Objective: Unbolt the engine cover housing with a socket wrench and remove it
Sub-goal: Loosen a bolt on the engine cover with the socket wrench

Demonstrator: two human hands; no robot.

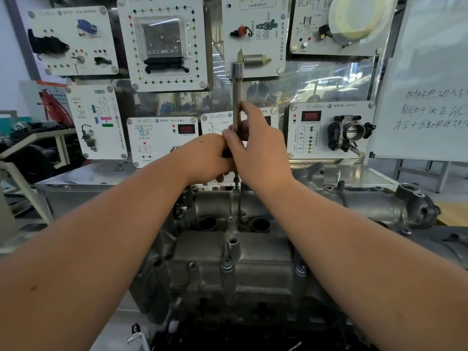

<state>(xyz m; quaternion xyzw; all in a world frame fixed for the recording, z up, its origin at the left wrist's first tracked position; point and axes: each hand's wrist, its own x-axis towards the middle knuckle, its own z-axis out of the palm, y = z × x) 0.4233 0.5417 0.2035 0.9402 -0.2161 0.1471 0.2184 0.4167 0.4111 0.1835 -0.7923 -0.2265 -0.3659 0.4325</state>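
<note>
Both hands meet above the engine cover housing [233, 262]. The right hand [255, 148] wraps its fingers round the upright socket wrench [237, 97]; the left hand [205, 155] grips it lower down, at the housing's far edge.

**Hidden, cropped, blurred**

The wrench [237, 97] shaft disappears behind the right hand [255, 145] and left hand [210, 158]; its lower end and any bolt there stay unseen. Both forearms cover parts of the cover [235, 259], whose near edge sinks into shadow. The whiteboard [430, 79] runs off the right edge. Panel [162, 44] labels are too small to read.
</note>
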